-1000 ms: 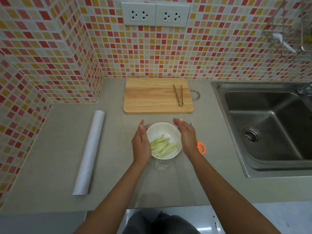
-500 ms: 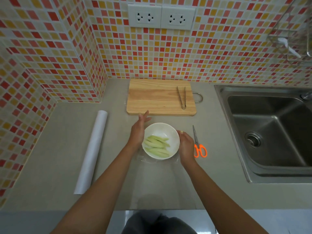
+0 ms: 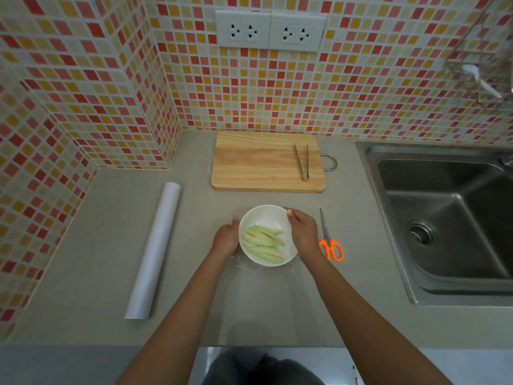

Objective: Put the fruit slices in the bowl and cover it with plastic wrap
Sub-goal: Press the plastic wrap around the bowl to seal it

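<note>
A white bowl [image 3: 263, 215] sits on the grey counter and holds several pale green fruit slices [image 3: 263, 241]. A clear sheet of plastic wrap [image 3: 247, 266] lies over the bowl and bunches on the counter at its near side. My left hand [image 3: 226, 238] cups the bowl's left wall with curled fingers. My right hand [image 3: 302, 234] curls round the right rim, thumb on the far edge. The wrap roll [image 3: 154, 251] lies to the left.
A wooden cutting board [image 3: 258, 162] with metal tongs [image 3: 302, 162] lies behind the bowl. Orange-handled scissors [image 3: 329, 240] rest just right of my right hand. A steel sink [image 3: 449, 218] fills the right side. Tiled walls close the back and left.
Both hands have closed in from beside the bowl onto its sides. The right hand slid up along the rim to the far right edge; the left hand dropped to the near left wall.
</note>
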Available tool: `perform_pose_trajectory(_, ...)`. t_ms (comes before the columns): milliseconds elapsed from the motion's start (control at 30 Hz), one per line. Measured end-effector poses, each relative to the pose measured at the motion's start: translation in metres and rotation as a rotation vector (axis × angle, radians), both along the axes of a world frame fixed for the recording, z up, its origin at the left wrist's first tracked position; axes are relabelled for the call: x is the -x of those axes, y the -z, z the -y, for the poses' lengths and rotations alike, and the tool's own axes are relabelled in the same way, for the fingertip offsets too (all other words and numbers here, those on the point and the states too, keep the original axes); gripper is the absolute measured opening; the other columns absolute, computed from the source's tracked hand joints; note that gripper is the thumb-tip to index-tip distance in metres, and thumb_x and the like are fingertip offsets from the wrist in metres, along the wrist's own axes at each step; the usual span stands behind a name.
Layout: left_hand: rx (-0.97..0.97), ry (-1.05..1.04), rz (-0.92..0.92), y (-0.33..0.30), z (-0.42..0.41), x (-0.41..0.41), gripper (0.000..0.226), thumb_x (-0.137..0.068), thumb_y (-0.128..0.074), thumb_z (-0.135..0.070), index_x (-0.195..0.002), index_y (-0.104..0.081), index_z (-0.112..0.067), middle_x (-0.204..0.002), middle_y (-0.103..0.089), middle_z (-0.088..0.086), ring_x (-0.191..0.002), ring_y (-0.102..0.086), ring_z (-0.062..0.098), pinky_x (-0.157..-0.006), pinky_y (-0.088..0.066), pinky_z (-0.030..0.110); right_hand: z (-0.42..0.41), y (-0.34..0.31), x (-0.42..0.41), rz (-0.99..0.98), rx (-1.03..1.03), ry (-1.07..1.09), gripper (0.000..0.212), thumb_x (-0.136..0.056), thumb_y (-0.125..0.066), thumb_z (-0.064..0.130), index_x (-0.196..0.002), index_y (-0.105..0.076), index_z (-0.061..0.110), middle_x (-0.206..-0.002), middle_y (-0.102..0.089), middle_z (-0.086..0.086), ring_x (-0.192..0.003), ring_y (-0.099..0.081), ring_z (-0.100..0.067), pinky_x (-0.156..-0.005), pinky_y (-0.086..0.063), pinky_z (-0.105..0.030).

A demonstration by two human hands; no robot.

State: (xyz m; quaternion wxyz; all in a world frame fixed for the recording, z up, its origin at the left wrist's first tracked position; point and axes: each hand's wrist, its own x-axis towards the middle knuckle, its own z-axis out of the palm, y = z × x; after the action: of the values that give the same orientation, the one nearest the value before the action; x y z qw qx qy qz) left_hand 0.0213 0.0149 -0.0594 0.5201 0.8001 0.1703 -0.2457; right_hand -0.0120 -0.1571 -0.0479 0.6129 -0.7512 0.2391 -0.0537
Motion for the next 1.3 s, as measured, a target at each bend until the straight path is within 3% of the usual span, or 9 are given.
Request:
perform_pose_trajectory(200,0.115,0.004,0.068,-0.004,0.010,-0.005,0.051,-0.102,-0.030,-0.034,-0.090,-0.065,0.000,-0.096,-0.067,0.018,-0.092,-0.063,0.030,-0.086,-0.048,0.039,0.005,-0.001,0.009,0.008,-0.107,0.078,0.028,-0.096,-0.045,0.009,-0.106,-0.071,0.007,-0.099,-0.070,-0.006,-0.094,-0.063,-0.019,-0.085,-0.050,-0.033)
perform_pose_trajectory(367,0.155,-0.153,0.174,0.002,0.008,-0.004,0.045,-0.100,-0.038,-0.036,-0.061,-0.042,-0.013,-0.061,-0.047,0.003,-0.061,-0.045,0.021,-0.061,-0.036,0.033,0.005,0.000,0.009,0.010,-0.105,0.109,0.029,-0.096,-0.045,0.009,-0.106,-0.071,0.006,-0.100,-0.071,-0.007,-0.096,-0.064,-0.021,-0.086,-0.050,-0.033)
perform_pose_trajectory(467,0.185,-0.107,0.153,0.005,0.006,-0.002,0.043,-0.097,-0.044,-0.041,-0.065,-0.047,-0.012,-0.064,-0.052,0.002,-0.061,-0.049,0.018,-0.062,-0.040,0.032,0.004,0.002,0.007,0.010,-0.074,0.105,0.029,-0.094,-0.044,0.009,-0.102,-0.073,0.011,-0.093,-0.070,0.000,-0.092,-0.064,-0.018,-0.081,-0.050,-0.030)
perform_pose_trajectory(700,0.140,-0.172,0.296,0.006,0.009,0.003,0.028,-0.096,-0.051,-0.023,-0.072,-0.044,-0.011,-0.067,-0.047,0.002,-0.065,-0.044,0.015,-0.060,-0.036,0.029,-0.001,0.007,0.006,0.022,-0.067,0.150,0.030,-0.094,-0.045,0.010,-0.092,-0.072,0.020,-0.081,-0.068,0.008,-0.081,-0.061,-0.013,-0.069,-0.048,-0.024)
perform_pose_trajectory(833,0.144,-0.263,0.401,0.005,0.015,0.007,0.005,-0.090,-0.058,-0.017,-0.085,-0.060,-0.017,-0.095,-0.059,0.003,-0.083,-0.057,0.015,-0.075,-0.047,0.025,-0.004,0.007,0.004,0.023,-0.110,0.195,0.029,-0.094,-0.044,0.008,-0.093,-0.072,0.017,-0.084,-0.068,0.004,-0.082,-0.062,-0.014,-0.071,-0.049,-0.025)
perform_pose_trajectory(933,0.104,-0.228,0.449,0.008,0.016,0.011,0.019,-0.094,-0.054,-0.019,-0.090,-0.071,-0.012,-0.100,-0.064,0.007,-0.090,-0.058,0.014,-0.084,-0.046,0.028,-0.006,0.006,0.005,0.027,-0.132,0.215,0.029,-0.094,-0.044,0.008,-0.093,-0.072,0.013,-0.085,-0.069,0.001,-0.081,-0.061,-0.014,-0.069,-0.048,-0.023)
perform_pose_trajectory(1167,0.090,-0.114,0.503,0.006,0.010,0.022,0.051,-0.103,-0.029,-0.034,-0.095,-0.072,-0.008,-0.092,-0.072,0.010,-0.091,-0.066,0.020,-0.082,-0.052,0.035,-0.008,0.005,0.009,-0.024,-0.262,0.265,0.028,-0.095,-0.044,0.013,-0.084,-0.069,0.012,-0.082,-0.065,-0.003,-0.083,-0.058,-0.021,-0.075,-0.046,-0.032)
perform_pose_trajectory(1233,0.085,-0.149,0.510,0.001,0.007,0.022,0.046,-0.102,-0.029,-0.038,-0.116,-0.065,-0.013,-0.117,-0.067,0.006,-0.110,-0.058,0.013,-0.094,-0.044,0.026,-0.004,0.002,0.008,-0.037,-0.254,0.246,0.030,-0.095,-0.047,0.024,-0.083,-0.071,0.008,-0.080,-0.066,-0.005,-0.079,-0.060,-0.021,-0.074,-0.047,-0.033)
perform_pose_trajectory(1300,0.149,-0.180,0.538,-0.005,0.009,0.022,0.046,-0.102,-0.029,-0.040,-0.131,-0.057,-0.018,-0.121,-0.064,-0.004,-0.114,-0.055,0.003,-0.094,-0.038,0.010,0.002,-0.002,0.004,0.006,-0.182,0.198,0.028,-0.094,-0.050,0.027,-0.082,-0.071,0.013,-0.078,-0.067,0.001,-0.078,-0.060,-0.016,-0.076,-0.046,-0.033)
